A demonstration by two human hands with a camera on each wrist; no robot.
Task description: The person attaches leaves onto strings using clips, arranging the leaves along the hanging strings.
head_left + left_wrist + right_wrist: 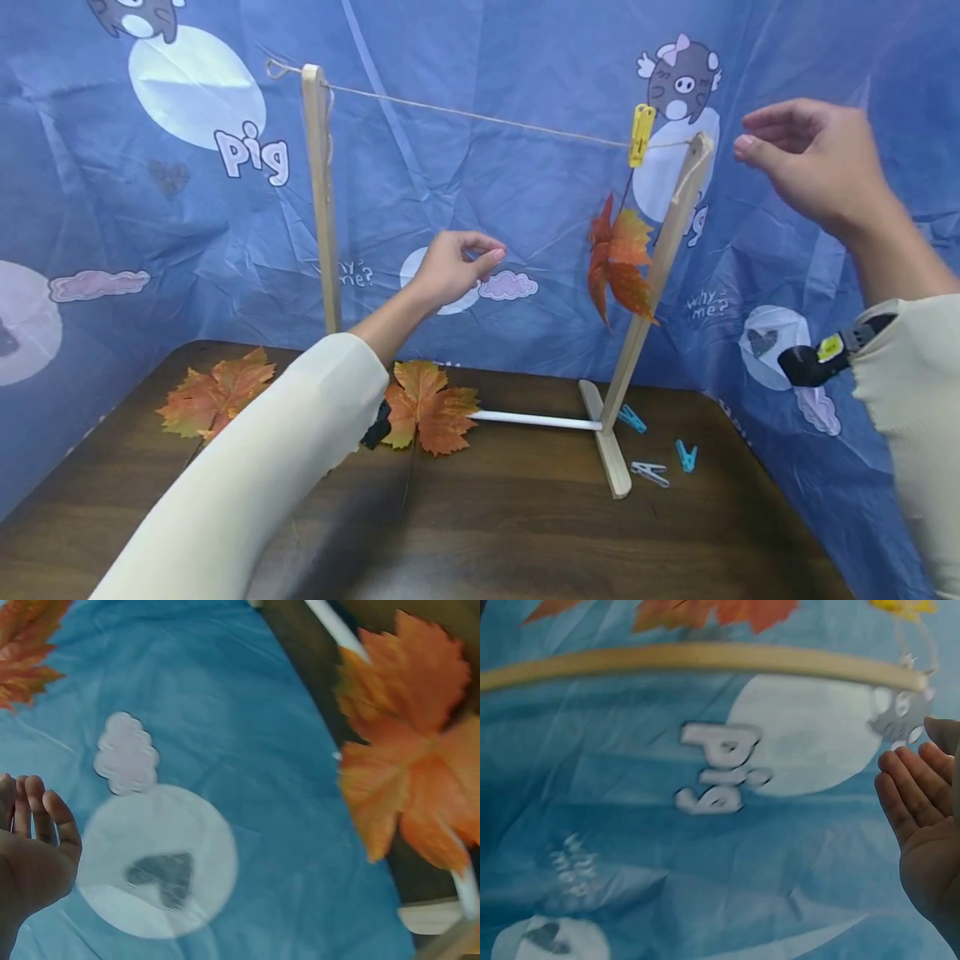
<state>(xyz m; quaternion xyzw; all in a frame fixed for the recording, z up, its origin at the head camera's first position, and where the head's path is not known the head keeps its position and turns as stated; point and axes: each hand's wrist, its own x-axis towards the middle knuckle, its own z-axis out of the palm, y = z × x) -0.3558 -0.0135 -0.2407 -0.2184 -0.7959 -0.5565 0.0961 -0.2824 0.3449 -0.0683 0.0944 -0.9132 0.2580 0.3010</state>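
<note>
A yellow clothespin (641, 136) sits on the string (480, 117) near the right post, and an orange-red leaf (621, 258) hangs beneath it by its stem. My left hand (456, 268) is in the air below the string, left of the hanging leaf, fingers loosely bent and holding nothing. To the right of the right post my right hand (821, 162) is raised, empty, with relaxed fingers. In the right wrist view the right hand (926, 817) is near the post's top end. Another leaf (431, 408) lies on the table behind my left sleeve.
Wooden posts (321, 200) hold the string, joined low down by a white bar (536, 420). A further leaf (217, 393) lies at the table's left. Blue clothespins (686, 456) and a pale one (649, 473) lie by the right foot (611, 454). Blue printed cloth hangs behind.
</note>
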